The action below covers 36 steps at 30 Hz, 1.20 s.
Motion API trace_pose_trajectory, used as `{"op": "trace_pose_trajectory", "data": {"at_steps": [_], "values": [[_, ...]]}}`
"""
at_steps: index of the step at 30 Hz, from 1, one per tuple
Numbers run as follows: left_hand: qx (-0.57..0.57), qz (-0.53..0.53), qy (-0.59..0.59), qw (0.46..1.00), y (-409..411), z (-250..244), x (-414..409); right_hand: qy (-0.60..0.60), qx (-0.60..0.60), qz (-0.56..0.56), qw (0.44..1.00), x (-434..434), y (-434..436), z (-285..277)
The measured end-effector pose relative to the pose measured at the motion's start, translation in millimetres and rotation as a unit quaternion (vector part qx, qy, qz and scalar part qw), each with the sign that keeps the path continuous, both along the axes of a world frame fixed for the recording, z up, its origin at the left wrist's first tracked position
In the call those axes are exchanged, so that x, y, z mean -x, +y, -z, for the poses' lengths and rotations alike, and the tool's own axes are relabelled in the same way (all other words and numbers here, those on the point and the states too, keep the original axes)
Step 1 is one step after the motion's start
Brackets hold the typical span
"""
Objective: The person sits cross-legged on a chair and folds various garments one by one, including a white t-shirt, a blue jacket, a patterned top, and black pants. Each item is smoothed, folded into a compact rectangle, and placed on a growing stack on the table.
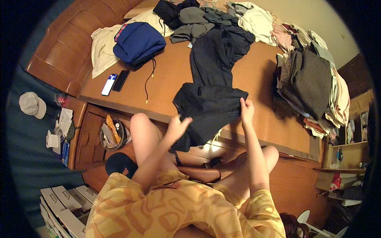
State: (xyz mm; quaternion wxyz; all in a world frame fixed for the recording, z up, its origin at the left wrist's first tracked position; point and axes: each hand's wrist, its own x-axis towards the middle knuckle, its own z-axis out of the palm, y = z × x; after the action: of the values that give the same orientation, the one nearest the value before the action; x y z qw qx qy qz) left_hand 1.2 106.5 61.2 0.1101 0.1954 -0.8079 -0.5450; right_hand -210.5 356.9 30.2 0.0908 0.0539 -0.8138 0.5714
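Note:
A black garment with a pale drawstring, apparently trousers (pixel 211 104), stretches from the bed's far side to its near edge, and its near part is raised over my lap. My right hand (pixel 247 111) grips its right edge, thumb on top. At the garment's left edge is my left hand (pixel 179 126), blurred, thumb apart; its fingers are partly hidden, so I cannot tell whether they grasp the cloth. The garment's far end lies bunched against a heap of dark and grey clothes (pixel 193 28).
A tall stack of folded clothes (pixel 309 86) stands at right. To the left are a folded blue garment (pixel 138 44) with a trailing cord, a pillow (pixel 102 53), a lit phone (pixel 109 84) and a dark phone (pixel 121 81). A basket (pixel 113 134) sits by my left knee.

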Motion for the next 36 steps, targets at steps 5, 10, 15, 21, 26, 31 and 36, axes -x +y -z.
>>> {"op": "trace_pose_trajectory", "data": {"at_steps": [5,10,15,21,26,31,36], "values": [[-0.066,-0.179,0.085,0.978,-70,-88,25,-0.05,0.174,-0.083,0.98,-6,-12,-142],[-0.017,-0.221,0.344,0.912,-130,-185,27,0.061,0.346,-0.064,0.934,-9,-5,-234],[0.25,-0.076,0.271,0.926,-140,-200,-8,0.032,0.278,0.082,0.957,-37,28,-211],[0.124,0.123,0.005,0.985,-104,-146,-72,-0.28,0.18,0.143,0.932,-110,75,-67],[-0.083,0.184,-0.044,0.978,-85,-113,-93,0.04,-0.246,0.04,0.968,-131,104,27],[-0.109,0.172,-0.034,0.978,-78,-132,-88,0.103,-0.44,-0.04,0.891,-134,23,-32],[0.097,0.213,0.004,0.972,-94,-145,-41,-0.024,-0.326,-0.036,0.944,-64,-6,-34]]}}
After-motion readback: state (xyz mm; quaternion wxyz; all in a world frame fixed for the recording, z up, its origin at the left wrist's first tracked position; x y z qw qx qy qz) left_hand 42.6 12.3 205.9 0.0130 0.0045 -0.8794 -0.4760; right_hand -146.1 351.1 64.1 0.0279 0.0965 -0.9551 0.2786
